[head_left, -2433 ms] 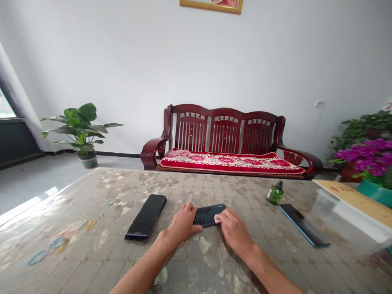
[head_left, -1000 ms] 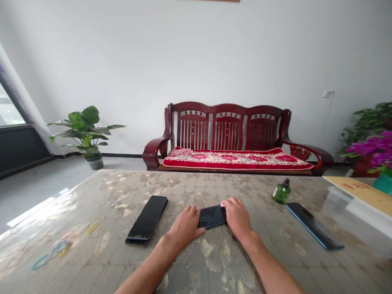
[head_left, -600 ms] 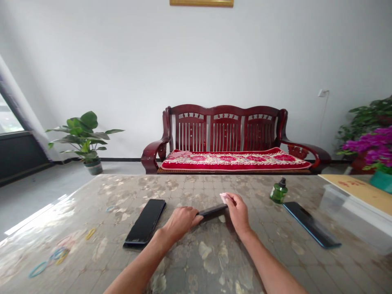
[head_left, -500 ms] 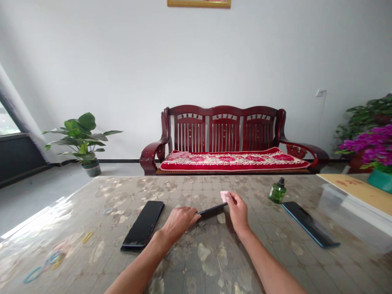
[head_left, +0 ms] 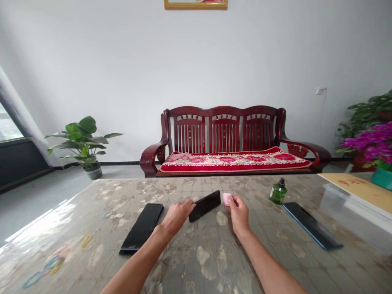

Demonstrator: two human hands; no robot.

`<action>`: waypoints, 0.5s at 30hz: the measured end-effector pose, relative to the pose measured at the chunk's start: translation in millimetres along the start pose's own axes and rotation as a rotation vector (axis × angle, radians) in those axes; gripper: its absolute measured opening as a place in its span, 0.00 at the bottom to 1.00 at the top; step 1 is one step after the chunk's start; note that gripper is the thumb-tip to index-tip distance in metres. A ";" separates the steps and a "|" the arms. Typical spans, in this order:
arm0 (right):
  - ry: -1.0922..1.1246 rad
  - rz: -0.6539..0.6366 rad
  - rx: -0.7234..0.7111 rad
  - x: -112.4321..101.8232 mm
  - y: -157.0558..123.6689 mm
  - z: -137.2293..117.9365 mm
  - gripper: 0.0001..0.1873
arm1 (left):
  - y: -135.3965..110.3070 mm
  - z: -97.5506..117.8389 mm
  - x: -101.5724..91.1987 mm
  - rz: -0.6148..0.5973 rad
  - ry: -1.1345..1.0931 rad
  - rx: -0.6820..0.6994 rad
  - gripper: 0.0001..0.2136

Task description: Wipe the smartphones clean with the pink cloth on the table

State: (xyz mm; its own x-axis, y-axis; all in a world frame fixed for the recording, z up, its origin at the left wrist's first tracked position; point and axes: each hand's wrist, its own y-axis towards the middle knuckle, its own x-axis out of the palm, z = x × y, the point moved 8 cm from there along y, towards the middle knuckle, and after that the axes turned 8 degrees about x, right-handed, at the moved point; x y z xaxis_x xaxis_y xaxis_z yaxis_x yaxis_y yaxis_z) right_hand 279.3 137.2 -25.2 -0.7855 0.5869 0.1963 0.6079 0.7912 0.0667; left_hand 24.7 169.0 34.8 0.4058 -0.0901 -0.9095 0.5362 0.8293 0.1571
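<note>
My left hand [head_left: 177,215] grips the left end of a black smartphone [head_left: 206,206], which is raised and tilted above the table with its dark face toward me. Just right of the phone, my right hand [head_left: 239,212] pinches a small pink cloth or folded tissue [head_left: 227,199]; a narrow gap separates it from the phone. Another dark phone [head_left: 143,226] lies flat beside my left forearm. Over on the right lies a phone with a blue edge [head_left: 310,224], close to a green bottle with a black top [head_left: 278,192].
The table [head_left: 202,261] has a patterned clear cover. Coloured bands [head_left: 45,267] lie at its left, with a yellow one [head_left: 86,241] nearby. A translucent box [head_left: 349,212] and purple flowers [head_left: 370,143] are at the right. A wooden bench [head_left: 225,130] stands beyond.
The phone in my left hand has turned from nearly edge-on to showing its broad dark face. My right hand with the pink piece has come away from the phone's end.
</note>
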 end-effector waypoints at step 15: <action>-0.308 -0.191 -0.178 27.0 -21.0 -10.8 0.16 | -25.6 -12.1 58.7 -0.150 -0.573 -0.348 0.07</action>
State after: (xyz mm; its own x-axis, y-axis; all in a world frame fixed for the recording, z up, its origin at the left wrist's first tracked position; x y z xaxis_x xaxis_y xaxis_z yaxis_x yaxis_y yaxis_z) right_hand 246.5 134.6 -10.8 -0.8678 0.4776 -0.1370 0.4368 0.8648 0.2478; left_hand 25.8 149.1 -27.3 0.7244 -0.4159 -0.5498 0.3872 0.9053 -0.1746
